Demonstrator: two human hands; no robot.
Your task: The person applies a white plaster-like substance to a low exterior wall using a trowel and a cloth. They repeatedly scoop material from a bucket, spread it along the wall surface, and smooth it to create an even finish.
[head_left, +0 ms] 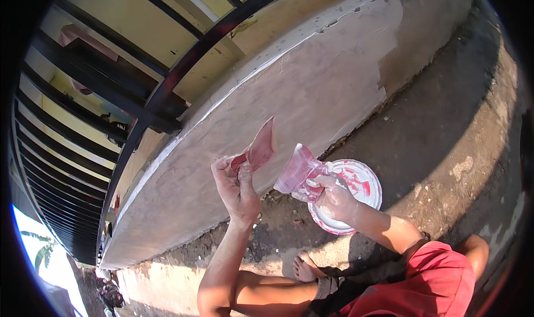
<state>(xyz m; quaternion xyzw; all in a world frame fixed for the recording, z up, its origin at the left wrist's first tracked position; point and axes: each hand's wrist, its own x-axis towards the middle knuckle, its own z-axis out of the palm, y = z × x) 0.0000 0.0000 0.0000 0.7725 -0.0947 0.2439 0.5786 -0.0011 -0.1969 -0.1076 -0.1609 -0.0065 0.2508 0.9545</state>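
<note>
In my left hand (238,189) is a reddish flat putty scraper (263,145), its blade tilted up in front of the low wall. My thumb and fingers close on its lower end. My right hand (335,197) grips a second scraper (296,171), pink and smeared with white putty, its wide edge toward the left one. The two blades are close but apart. White residue coats both hands. Just beyond my right hand stands a round white tub (376,190) with red patches, partly covered by that hand.
A low plastered wall (311,83) curves across the view, pale and smooth over most of its face, with a browner section at the right. Black metal railings (161,89) rise above it. My bare foot (306,267) rests on the rough ground (434,128) near the tub.
</note>
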